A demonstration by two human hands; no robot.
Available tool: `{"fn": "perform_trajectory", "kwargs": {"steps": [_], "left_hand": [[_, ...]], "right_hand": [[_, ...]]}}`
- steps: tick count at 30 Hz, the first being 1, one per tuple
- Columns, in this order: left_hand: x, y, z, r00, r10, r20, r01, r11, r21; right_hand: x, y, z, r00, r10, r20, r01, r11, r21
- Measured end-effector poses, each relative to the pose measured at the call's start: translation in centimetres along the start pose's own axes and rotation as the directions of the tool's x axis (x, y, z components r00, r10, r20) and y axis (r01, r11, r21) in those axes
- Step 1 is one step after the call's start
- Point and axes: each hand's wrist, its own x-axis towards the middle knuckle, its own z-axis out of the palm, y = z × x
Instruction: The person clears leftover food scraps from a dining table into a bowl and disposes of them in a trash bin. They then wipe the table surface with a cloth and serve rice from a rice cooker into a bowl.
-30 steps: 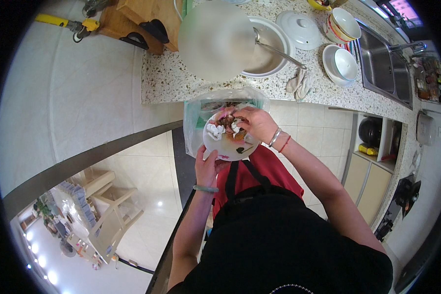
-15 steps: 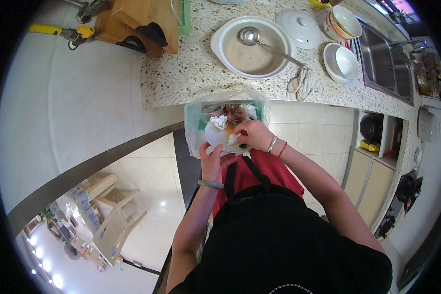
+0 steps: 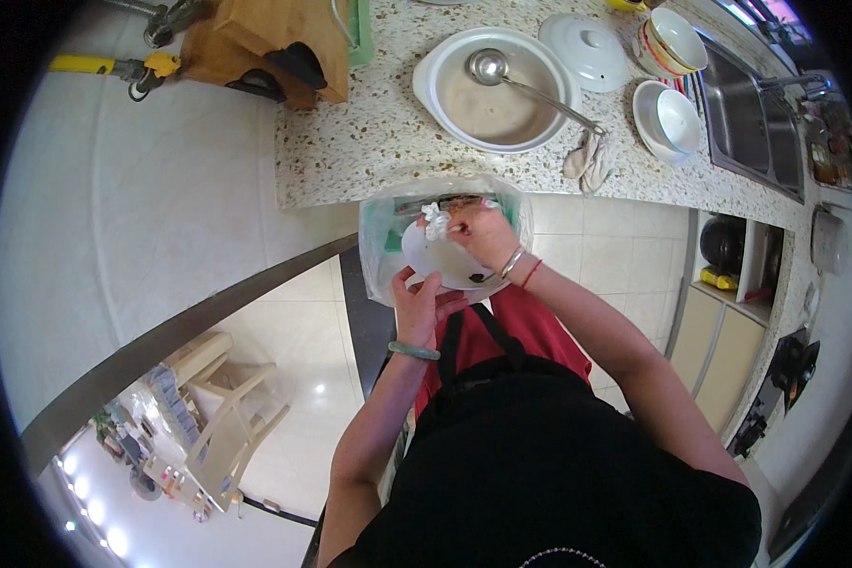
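Note:
A white plate [image 3: 428, 257] is tilted over a bin lined with a clear plastic bag [image 3: 377, 227]. My left hand [image 3: 420, 305] grips the plate's near rim, thumb on top. Over the plate's far side, my right hand [image 3: 486, 237] is closed, its fingertips pinching at a crumpled white tissue [image 3: 435, 223]. Part of that grip is hidden by the fingers. One dark scrap [image 3: 477, 277] lies on the plate near its right edge. Behind the plate, reddish-brown refuse [image 3: 462, 202] shows in the bin, mostly covered by my right hand.
On the speckled counter [image 3: 350, 142] above the bin stands a white pot [image 3: 424, 87] of cloudy liquid with a metal ladle [image 3: 488, 66]. Beside it are a lid [image 3: 585, 55], a cloth [image 3: 589, 163] and stacked bowls [image 3: 674, 43]. A sink [image 3: 738, 114] lies far right.
My right hand has moved away from me to the plate's far side. The orange residue and tissue on the plate's middle no longer show; its surface looks barer, with the dark scrap exposed.

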Motion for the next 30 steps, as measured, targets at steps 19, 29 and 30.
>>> {"fn": "perform_trajectory", "kwargs": {"steps": [19,29,30], "left_hand": [[-0.4,0.4,-0.5,0.998,0.051,-0.035,-0.047,0.993,0.105],[-0.1,-0.1,-0.7,0.979,0.2,-0.046,-0.189,0.965,0.18],[-0.1,-0.2,-0.6,0.98,0.196,-0.041,-0.185,0.964,0.191]], "right_hand": [[-2.2,-0.7,-1.2,0.981,0.032,0.19,-0.078,0.968,0.24],[-1.4,2.1,-0.2,0.997,-0.016,0.081,0.052,0.888,-0.458],[-0.8,2.5,0.2,0.999,-0.036,0.005,0.034,0.866,-0.498]]}}
